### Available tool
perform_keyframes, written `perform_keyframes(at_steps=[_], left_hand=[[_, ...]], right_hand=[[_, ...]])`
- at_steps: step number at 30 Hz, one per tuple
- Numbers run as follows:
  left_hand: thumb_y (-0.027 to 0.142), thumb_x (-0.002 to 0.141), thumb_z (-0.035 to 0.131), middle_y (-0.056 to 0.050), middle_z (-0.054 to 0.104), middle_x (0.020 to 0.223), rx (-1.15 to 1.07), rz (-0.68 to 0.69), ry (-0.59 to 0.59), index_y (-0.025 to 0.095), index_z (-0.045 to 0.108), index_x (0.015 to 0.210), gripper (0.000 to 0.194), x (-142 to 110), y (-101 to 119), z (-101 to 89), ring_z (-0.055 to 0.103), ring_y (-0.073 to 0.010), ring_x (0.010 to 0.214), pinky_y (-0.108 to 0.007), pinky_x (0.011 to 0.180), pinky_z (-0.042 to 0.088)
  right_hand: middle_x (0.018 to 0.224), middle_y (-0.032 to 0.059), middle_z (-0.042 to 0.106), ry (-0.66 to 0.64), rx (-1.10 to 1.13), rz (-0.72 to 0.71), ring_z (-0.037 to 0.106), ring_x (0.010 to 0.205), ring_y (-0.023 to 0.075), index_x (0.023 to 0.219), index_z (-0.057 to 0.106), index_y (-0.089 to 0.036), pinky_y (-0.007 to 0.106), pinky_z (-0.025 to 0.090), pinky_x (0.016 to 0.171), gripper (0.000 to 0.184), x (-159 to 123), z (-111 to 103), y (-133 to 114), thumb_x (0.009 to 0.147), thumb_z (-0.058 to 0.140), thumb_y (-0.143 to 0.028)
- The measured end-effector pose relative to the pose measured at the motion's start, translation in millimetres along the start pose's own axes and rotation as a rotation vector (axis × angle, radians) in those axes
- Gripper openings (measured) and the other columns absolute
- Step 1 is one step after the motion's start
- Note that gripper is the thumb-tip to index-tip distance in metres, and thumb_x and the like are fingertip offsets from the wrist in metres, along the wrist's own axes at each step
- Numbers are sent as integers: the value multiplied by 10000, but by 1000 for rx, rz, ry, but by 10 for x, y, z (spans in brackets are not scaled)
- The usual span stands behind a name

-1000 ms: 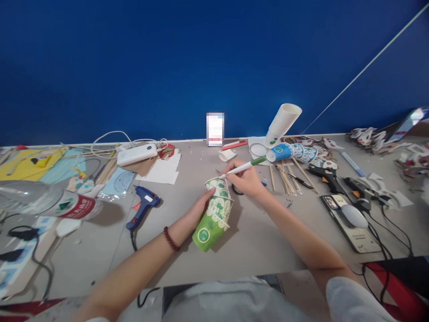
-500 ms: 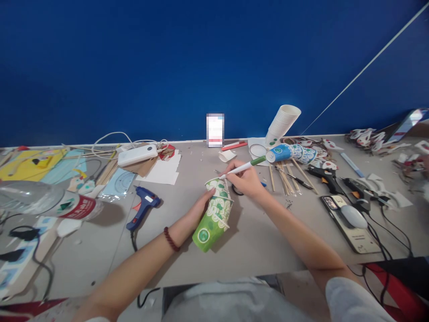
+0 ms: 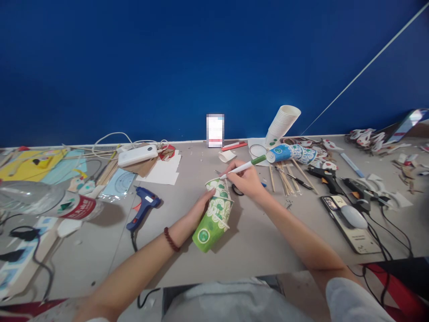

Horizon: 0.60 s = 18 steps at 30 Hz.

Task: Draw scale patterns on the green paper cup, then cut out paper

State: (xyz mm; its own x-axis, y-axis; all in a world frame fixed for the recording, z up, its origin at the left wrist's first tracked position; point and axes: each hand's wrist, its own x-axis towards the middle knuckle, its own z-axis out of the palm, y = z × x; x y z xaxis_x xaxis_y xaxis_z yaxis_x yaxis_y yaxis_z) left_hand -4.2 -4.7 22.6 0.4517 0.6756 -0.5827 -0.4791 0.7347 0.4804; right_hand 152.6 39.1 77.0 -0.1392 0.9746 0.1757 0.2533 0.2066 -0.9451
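Observation:
My left hand (image 3: 197,210) grips a stack of green patterned paper cups (image 3: 214,214), tilted with its base toward me, over the grey table (image 3: 261,241). My right hand (image 3: 246,181) pinches a white pen with a green cap (image 3: 243,167). The pen's tip rests on the rim of the top cup. A dark red bead bracelet sits on my left wrist.
A blue glue gun (image 3: 142,203) lies left of the cups. Further left lies a clear plastic bottle (image 3: 43,199). Blue patterned cups (image 3: 291,153), a white cup stack (image 3: 281,123), wooden sticks, a black glue gun (image 3: 323,174), a phone (image 3: 350,221) and cables crowd the right side.

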Motion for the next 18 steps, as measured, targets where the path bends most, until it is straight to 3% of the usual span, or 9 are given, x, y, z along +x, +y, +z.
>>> perform_keyframes(at_steps=[18], left_hand=[[388, 773, 615, -115, 698, 841, -21, 0, -15, 104, 599, 1036, 387, 19, -8, -18, 668, -225, 721, -341, 714, 525]], right_hand=[[686, 19, 682, -6, 42, 13, 625, 688, 180, 643, 563, -190, 272, 462, 590, 72, -3, 4, 11, 664, 509, -147]])
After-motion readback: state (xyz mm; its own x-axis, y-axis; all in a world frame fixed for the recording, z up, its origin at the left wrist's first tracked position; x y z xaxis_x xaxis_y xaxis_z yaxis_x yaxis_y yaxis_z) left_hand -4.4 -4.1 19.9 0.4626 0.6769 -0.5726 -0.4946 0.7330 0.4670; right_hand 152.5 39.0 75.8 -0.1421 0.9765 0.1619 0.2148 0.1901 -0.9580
